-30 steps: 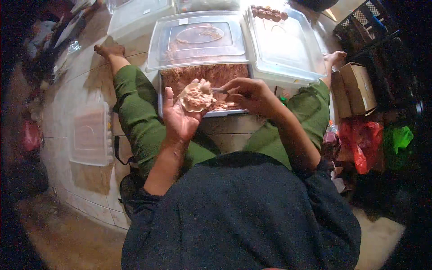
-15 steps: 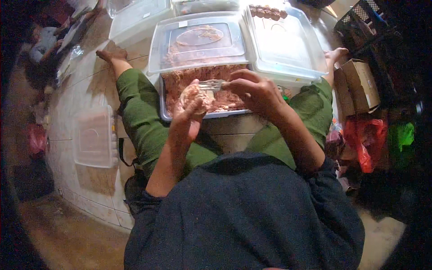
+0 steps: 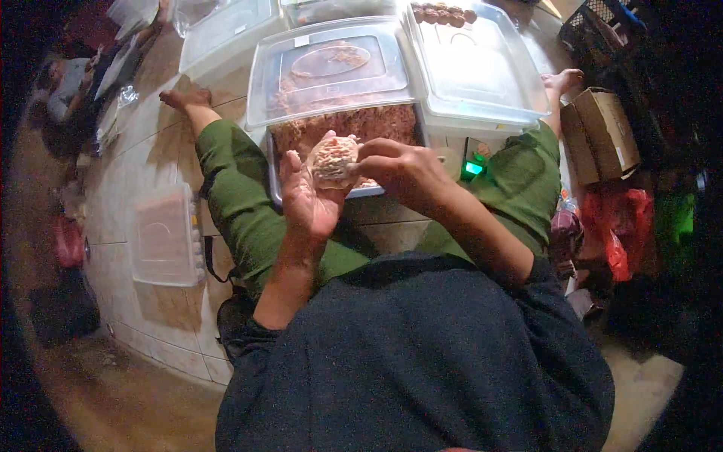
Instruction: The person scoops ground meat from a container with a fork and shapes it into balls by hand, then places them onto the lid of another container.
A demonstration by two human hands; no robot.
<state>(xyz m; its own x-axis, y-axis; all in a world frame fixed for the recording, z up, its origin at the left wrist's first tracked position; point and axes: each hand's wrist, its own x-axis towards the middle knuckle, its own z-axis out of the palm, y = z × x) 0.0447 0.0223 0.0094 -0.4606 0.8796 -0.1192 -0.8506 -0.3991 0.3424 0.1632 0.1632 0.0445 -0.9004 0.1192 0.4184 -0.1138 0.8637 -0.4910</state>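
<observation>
On the upturned palm of my left hand (image 3: 307,202) rests a pale, ridged, roundish piece of food (image 3: 334,163); the thumb stands away from it. My right hand (image 3: 403,169) pinches a fork at the piece's right side. The fork is mostly hidden behind my fingers now, its tines against or close to the piece. Both hands are over the near part of a tub (image 3: 276,181) filled with reddish-brown crumbly shreds (image 3: 361,124). A clear lid (image 3: 331,83) covers the tub's far part.
Right of the tub stands a clear container (image 3: 482,83) with brown round pieces at its far edge. A small device with a green-lit display (image 3: 473,169) lies beside my right leg. Another lidded container (image 3: 164,237) is at left, a cardboard box (image 3: 602,135) at right. Someone sits far left.
The left hand has turned more palm-up, its thumb moving off the piece. My right hand has come lower and left, bringing the fork from above the piece to its side.
</observation>
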